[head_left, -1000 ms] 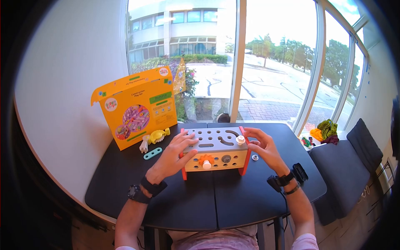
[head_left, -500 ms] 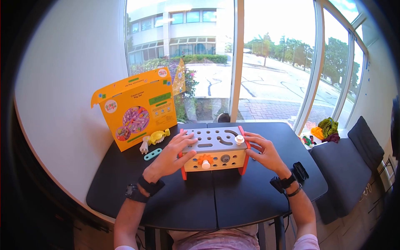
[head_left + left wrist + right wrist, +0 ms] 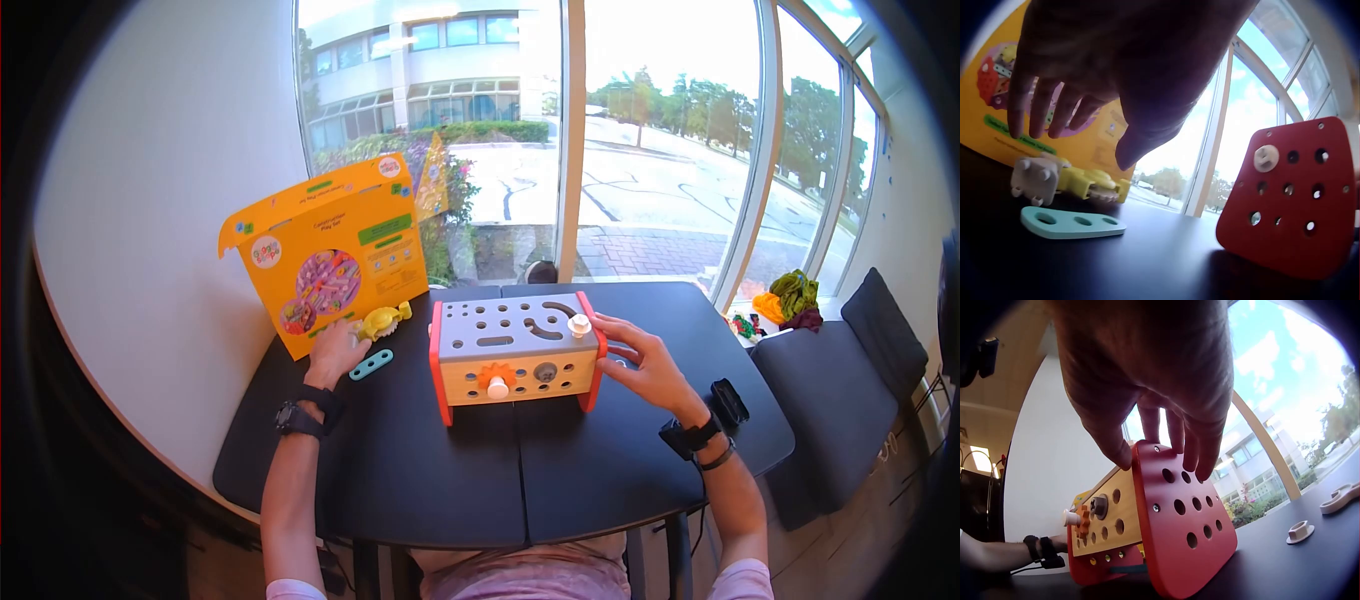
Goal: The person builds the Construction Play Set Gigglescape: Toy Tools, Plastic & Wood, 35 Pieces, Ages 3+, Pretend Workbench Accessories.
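The toy workbench (image 3: 515, 330), with a grey top, wooden front and red ends, stands upright on the table. An orange gear (image 3: 496, 375) with a white bolt and a grey screw (image 3: 545, 372) sit in its front; a white bolt (image 3: 579, 325) stands in its top. My right hand (image 3: 650, 375) touches the workbench's red end panel (image 3: 1185, 519), fingers spread along its upper edge. The left hand (image 3: 1116, 69) hangs above a whitish piece (image 3: 1036, 180) and a yellow piece (image 3: 1094, 184), its fingers extended and holding nothing visible. Beside these lies a teal three-hole strip (image 3: 1072, 223).
A yellow-orange box (image 3: 335, 255) stands at the back left of the black table (image 3: 430, 490). A black case (image 3: 730, 401) lies at the right. Past the workbench's right end are a small white nut (image 3: 1300, 532) and a whitish wrench-like piece (image 3: 1340, 498).
My left hand has left the workbench's left end and moved left to the loose pieces by the box. The right hand has stayed at the right end.
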The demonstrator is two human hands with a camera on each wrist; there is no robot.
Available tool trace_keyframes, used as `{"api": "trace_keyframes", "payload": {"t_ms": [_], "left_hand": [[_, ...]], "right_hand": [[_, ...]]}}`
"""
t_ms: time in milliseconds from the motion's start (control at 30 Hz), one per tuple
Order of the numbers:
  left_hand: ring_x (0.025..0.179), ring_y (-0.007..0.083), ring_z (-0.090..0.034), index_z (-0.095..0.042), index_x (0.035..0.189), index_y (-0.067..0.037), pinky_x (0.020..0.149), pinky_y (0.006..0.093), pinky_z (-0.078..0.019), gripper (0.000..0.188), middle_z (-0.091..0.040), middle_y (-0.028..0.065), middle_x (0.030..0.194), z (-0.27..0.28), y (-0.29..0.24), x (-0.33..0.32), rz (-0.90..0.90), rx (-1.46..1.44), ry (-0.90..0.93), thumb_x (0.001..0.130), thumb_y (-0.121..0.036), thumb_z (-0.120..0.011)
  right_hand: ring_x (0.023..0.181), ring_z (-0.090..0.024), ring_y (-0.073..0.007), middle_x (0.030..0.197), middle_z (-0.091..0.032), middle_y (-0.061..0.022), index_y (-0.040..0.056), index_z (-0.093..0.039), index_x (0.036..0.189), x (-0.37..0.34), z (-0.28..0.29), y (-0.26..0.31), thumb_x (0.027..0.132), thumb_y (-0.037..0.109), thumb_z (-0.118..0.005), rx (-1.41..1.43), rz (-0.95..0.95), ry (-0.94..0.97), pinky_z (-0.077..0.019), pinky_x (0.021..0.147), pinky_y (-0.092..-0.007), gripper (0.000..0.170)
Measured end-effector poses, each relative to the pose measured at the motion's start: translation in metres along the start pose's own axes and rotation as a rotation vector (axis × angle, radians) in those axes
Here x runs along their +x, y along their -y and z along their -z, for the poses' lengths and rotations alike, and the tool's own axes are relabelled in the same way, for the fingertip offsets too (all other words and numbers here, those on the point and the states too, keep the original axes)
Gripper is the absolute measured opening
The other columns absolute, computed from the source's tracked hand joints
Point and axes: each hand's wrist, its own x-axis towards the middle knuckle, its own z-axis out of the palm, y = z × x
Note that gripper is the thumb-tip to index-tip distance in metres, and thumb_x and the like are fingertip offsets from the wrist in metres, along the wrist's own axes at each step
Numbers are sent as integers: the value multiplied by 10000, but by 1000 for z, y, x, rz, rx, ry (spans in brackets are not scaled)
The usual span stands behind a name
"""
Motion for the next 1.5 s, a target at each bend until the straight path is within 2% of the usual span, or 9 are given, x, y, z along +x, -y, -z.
{"api": "trace_keyframes", "payload": {"t_ms": [133,333,433,533,633,733,933,1167,1500], "left_hand": [[1283,419,-721,-726,1359,10,1077,507,-575,710,-751,275,1369,-25,26,12,125,-5,24,920,-535,-839],[1048,426,-795,-837,1055,-9,960,508,-618,502,-833,234,1080,-47,45,32,178,-20,-33,915,-491,-831],[947,340,-815,-835,1002,-14,894,472,-630,438,-837,183,998,-36,34,30,119,7,-23,935,-445,-807],[1061,308,-808,-823,1147,-6,921,425,-606,497,-846,142,1127,-11,14,33,55,-367,170,988,-476,-791],[1061,188,-776,-788,1220,5,936,329,-572,441,-823,73,1122,13,-33,19,-111,-1031,299,1085,-414,-758],[1132,120,-726,-727,1328,12,1002,305,-552,362,-786,29,1195,39,-89,1,-357,-1232,253,1156,-306,-704],[1201,108,-690,-664,1444,22,1068,325,-553,403,-768,52,1288,38,-145,-16,-571,-1209,267,1120,-196,-763],[1199,130,-699,-677,1466,-7,1074,326,-559,384,-765,48,1300,17,-143,-8,-620,-1122,204,1111,-132,-749],[913,151,-629,-769,1368,-43,844,348,-514,361,-808,63,1106,20,-139,-16,-597,-856,98,1065,-237,-797]], "right_hand": [[1512,-600,-297,1702,-574,-132,115,-619,1623,0,1,2,1056,140,-802,-23,-14,1,-541,1222,-488,596],[1459,-644,-283,1660,-617,-115,114,-614,1628,-1,2,3,1053,145,-809,-4,-31,8,-560,1200,-458,608],[1432,-664,-271,1653,-622,-109,112,-616,1626,0,2,0,1051,139,-810,-3,-34,7,-569,1189,-460,607],[1415,-675,-261,1643,-628,-106,111,-618,1623,0,2,2,1048,130,-810,-1,-39,4,-581,1175,-455,606],[1406,-681,-259,1637,-633,-109,111,-618,1622,0,1,2,1048,126,-807,-13,-26,0,-595,1157,-445,605],[1402,-684,-260,1628,-640,-112,111,-617,1623,2,2,0,1047,125,-808,-22,-20,2,-606,1142,-439,606],[1386,-697,-272,1621,-646,-129,109,-614,1623,1,3,0,1051,127,-809,-24,-16,16,-609,1134,-440,605],[1362,-715,-287,1612,-653,-138,98,-613,1616,-1,1,7,1056,110,-790,-15,-28,3,-613,1126,-451,588],[1334,-730,-276,1608,-664,-130,95,-622,1604,-1,1,5,1050,100,-791,-24,-34,1,-622,1090,-423,579]]}}
